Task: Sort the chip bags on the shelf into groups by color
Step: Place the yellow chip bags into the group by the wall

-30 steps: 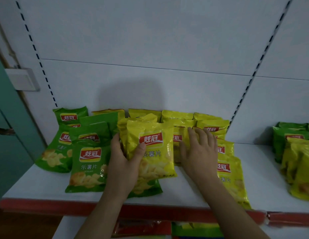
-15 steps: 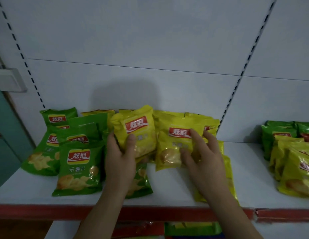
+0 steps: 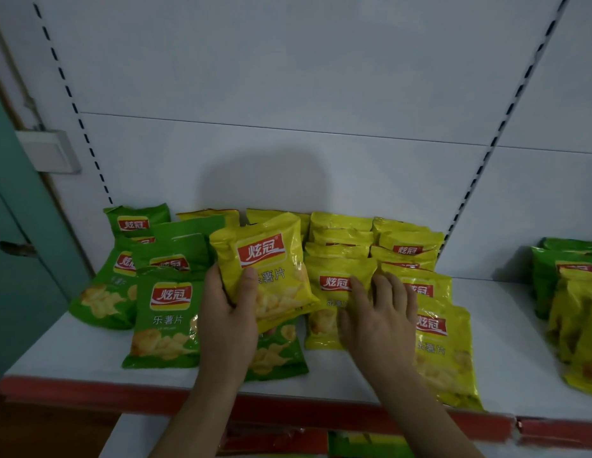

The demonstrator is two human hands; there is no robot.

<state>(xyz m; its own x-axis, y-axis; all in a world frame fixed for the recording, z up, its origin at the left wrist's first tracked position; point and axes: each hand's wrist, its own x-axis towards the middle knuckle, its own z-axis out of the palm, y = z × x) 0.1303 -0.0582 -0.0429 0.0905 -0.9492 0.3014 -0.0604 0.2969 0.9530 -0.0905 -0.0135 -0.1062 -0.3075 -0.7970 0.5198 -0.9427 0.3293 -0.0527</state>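
The shelf (image 3: 506, 342) is a white board with a red strip (image 3: 90, 391) along its near edge, and behind it stands a pale back panel (image 3: 288, 77) with two dashed rows of slots, one on the left and one on the right. At the far left there is a teal door (image 3: 20, 259) with a dark handle, and beside it a white box (image 3: 50, 150) is fixed on the wall. The left hand (image 3: 227, 320) holds a yellow bag (image 3: 265, 269) tilted above the shelf, with the thumb on the front of the bag and the other fingers curled behind it. Under this hand a green bag (image 3: 275, 352) lies flat near the front edge. To the left of it the green group (image 3: 149, 276) lies in overlapping rows, from the back panel to the near part of the shelf. The right hand (image 3: 379, 320) rests with straight, slightly spread fingers on a flat yellow bag of the yellow group (image 3: 403, 259), which fills the middle of the shelf from the back panel to the near edge. Well apart, at the far right, a mixed pile (image 3: 572, 299) of green and yellow bags lies on the next part of the shelf. Below the red strip, a lower shelf (image 3: 175, 438) shows more packets, but they are too dark to tell which.
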